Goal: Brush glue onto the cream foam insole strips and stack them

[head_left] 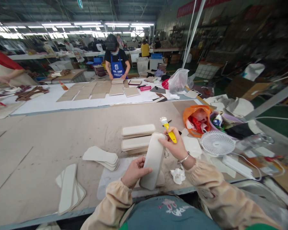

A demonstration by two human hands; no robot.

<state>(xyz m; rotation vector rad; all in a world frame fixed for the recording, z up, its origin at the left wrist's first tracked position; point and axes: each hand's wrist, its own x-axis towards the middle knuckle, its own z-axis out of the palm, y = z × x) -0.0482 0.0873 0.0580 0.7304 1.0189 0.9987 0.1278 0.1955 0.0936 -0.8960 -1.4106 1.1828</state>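
Between my two hands a long white panel with rounded corners [153, 159] is held up at a tilt above the table edge. My left hand [137, 171] grips its lower left side, thumb on the face. My right hand [175, 143] pinches the upper right corner and also holds a yellow-handled brush [171, 132], its bristles whitish and pointing up. Behind the panel lie two stacks of similar panels, a far stack [138, 130] and a nearer stack [134, 143]. A crumpled white tissue [178, 176] rests beside my right wrist.
Loose white panels lie fanned out at left [68, 188] and nearer the middle [102, 156]. To the right are an orange bag [186, 113], a white fan [218, 142] and a glass jar [256, 140]. A co-worker in a blue apron [118, 66] stands across the table.
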